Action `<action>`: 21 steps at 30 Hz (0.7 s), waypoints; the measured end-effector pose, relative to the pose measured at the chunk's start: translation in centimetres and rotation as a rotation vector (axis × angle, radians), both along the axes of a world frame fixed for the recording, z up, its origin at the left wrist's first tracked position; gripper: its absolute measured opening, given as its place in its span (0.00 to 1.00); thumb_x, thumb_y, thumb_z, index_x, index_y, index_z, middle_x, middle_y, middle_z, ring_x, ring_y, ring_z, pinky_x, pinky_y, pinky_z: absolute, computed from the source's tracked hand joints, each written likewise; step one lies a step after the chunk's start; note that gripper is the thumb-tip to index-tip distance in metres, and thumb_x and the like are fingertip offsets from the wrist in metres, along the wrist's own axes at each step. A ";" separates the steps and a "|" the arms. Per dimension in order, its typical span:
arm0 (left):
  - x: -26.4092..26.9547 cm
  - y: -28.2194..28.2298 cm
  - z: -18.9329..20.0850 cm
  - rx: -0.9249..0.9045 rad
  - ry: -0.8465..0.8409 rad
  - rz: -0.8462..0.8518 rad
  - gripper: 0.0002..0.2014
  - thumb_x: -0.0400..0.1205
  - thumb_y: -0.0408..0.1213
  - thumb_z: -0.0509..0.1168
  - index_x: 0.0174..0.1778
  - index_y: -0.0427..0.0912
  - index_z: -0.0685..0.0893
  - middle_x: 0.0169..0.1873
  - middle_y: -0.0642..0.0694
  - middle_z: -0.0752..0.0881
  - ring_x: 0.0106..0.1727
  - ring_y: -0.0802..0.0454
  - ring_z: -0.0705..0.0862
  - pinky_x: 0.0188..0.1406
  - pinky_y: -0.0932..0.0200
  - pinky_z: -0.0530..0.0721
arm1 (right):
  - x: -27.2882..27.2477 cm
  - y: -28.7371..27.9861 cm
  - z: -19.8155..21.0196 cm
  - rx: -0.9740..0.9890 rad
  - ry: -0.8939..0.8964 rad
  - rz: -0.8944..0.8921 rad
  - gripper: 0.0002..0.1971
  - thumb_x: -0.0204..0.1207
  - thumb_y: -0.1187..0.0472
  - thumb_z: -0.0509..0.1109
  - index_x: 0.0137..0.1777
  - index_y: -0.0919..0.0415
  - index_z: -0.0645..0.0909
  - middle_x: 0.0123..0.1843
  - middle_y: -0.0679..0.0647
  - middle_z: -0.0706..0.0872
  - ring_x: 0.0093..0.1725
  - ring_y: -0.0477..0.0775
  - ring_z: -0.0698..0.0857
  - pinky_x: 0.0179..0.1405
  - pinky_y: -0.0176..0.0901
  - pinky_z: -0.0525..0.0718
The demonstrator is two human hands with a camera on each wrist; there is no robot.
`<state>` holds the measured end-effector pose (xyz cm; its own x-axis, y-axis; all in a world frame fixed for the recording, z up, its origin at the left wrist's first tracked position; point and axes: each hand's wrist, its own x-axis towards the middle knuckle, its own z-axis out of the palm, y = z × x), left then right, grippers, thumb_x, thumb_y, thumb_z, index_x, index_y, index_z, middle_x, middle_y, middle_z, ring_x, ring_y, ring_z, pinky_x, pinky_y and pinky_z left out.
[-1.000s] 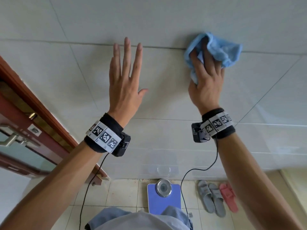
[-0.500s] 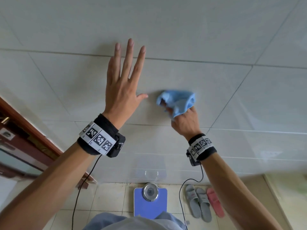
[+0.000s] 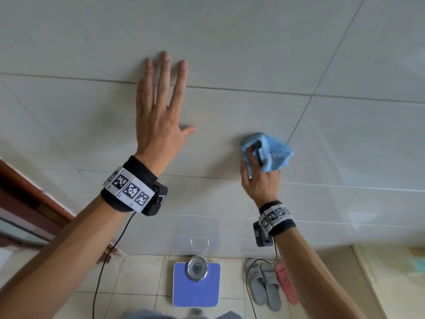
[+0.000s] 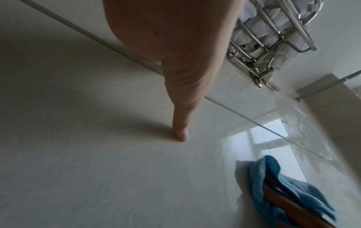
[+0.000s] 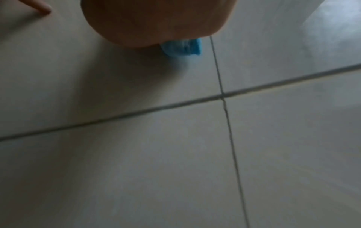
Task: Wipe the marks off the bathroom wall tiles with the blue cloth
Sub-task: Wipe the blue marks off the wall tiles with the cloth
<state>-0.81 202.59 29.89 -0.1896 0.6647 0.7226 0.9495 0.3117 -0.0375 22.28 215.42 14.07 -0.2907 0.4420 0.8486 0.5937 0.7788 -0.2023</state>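
A crumpled blue cloth is pressed against the pale wall tiles, a little left of a vertical grout line. My right hand grips the cloth, its fingers wrapped in the folds. The cloth also shows low right in the left wrist view, and a corner of the cloth peeks from under the palm in the right wrist view. My left hand lies flat on the wall with straight, spread fingers, left of the cloth. I see no clear marks on the tiles.
Below on the floor stand a blue bathroom scale, grey slippers and a pink slipper. A brown door frame runs along the left. A metal rack with pale cloth hangs on the wall above.
My right hand carried the cloth down from the upper right to beside the left thumb, then slid it right toward the vertical grout line. The left hand stayed flat on the wall.
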 end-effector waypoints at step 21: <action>-0.6 0.0 -0.3 0.021 0.078 -0.041 0.64 0.68 0.65 0.81 0.94 0.48 0.53 0.92 0.35 0.54 0.91 0.27 0.52 0.90 0.31 0.57 | -2.5 -1.4 8.0 -0.097 0.084 0.034 0.21 0.88 0.54 0.63 0.79 0.53 0.77 0.55 0.62 0.88 0.42 0.63 0.86 0.44 0.52 0.83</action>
<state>-1.46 202.64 29.60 -0.1054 0.6556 0.7477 0.9558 0.2743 -0.1058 19.81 214.00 22.09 -0.2363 0.5144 0.8244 0.5449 0.7726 -0.3259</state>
